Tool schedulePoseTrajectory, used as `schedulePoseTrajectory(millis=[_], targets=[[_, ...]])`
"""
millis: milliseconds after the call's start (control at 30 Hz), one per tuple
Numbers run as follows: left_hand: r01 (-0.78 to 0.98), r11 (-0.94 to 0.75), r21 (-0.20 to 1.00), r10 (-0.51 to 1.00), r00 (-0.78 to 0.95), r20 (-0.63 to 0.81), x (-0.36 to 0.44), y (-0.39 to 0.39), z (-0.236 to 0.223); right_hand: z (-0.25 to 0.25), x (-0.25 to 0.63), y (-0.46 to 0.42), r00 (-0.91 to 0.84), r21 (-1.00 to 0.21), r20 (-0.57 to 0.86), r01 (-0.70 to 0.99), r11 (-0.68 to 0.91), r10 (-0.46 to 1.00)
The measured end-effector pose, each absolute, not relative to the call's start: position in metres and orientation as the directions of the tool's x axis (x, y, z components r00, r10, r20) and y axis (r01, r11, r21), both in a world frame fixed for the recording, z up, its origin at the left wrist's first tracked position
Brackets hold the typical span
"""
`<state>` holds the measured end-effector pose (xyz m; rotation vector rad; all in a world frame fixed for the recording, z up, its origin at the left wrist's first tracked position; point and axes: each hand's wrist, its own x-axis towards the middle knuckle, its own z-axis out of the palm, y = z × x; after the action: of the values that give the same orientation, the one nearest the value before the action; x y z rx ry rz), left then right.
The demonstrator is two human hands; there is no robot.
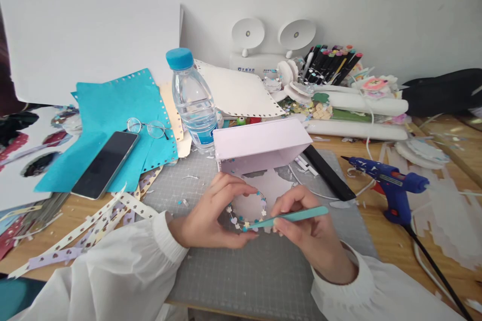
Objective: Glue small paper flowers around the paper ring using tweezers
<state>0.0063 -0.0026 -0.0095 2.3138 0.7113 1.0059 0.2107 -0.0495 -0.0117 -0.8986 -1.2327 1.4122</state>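
Between the thumb and fingers of my left hand is a thin ring dotted with small blue, white and lilac flower and heart shapes. My right hand grips a pair of teal tweezers. The tweezers' tip meets the lower part of the ring at a small blue piece; whether it pinches that piece I cannot tell. Just beyond my hands stands an open pale lilac paper box, with a scalloped pale paper piece in front of it. Below lies a grey cutting mat.
A blue glue gun with a black cord lies at right. At left are a phone, eyeglasses, blue paper and punched strips. A water bottle and several markers stand behind.
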Motion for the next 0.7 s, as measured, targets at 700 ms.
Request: schedulePoseTrajectory(millis=[700], targets=[[0.254, -0.703, 0.664, 0.659, 0.584, 0.474, 0.0059, -0.0021, -0.0076, -0.0167, 0.2141, -0.0471, -0.125, -0.972, 0.063, -0.234, 0.033, 0.990]])
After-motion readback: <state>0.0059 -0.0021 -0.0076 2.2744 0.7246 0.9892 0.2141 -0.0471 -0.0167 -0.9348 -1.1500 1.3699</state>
